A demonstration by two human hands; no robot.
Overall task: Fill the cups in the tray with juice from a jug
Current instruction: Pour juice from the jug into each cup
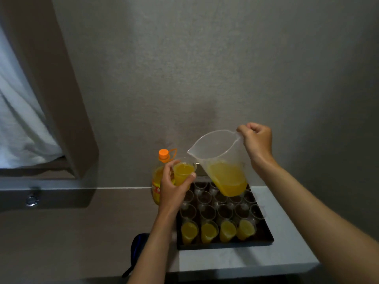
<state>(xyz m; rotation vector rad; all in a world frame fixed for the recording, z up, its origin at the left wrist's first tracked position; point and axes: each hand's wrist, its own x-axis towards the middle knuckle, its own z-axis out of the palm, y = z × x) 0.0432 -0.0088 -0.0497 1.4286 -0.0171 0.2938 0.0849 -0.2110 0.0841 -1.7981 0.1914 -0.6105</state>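
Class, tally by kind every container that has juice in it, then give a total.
filled cups in the tray: 4
filled cup held by the left hand: 1
jug held by the right hand: 1
bottle: 1
Total: 7
The jug hides part of the empty cups, so they are left uncounted.

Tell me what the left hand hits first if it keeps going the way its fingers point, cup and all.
Likely the jug: the left hand holds a full cup raised toward the jug's spout, just short of it. Depth is unclear, so it might pass in front.
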